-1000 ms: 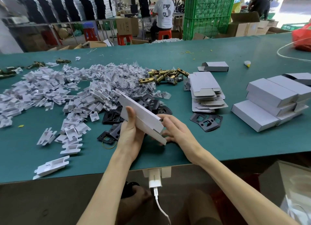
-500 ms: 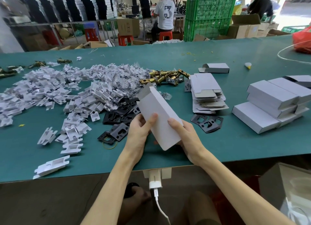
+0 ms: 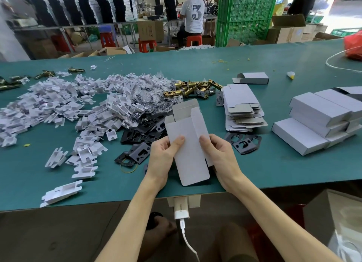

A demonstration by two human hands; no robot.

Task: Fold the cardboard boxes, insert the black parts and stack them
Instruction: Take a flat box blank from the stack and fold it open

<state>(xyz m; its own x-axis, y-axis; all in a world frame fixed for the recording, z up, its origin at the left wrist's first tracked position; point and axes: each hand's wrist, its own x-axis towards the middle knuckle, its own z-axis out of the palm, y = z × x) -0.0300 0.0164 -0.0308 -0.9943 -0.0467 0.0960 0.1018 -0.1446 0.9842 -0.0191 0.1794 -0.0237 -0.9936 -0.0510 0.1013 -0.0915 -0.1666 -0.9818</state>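
Both hands hold a white rectangular cardboard box (image 3: 189,144) just above the middle of the green tabletop's (image 3: 274,175) near edge. The left hand (image 3: 163,156) clamps the box's left long side, thumb on its upper face. The right hand (image 3: 220,155) clamps the right side the same way. The box's far-end flaps stand open. A heap of black stamped metal plates (image 3: 143,133) lies just beyond the left hand, and two more black plates (image 3: 242,143) lie beside the right hand. Finished white boxes (image 3: 317,120) are stacked toward the right edge.
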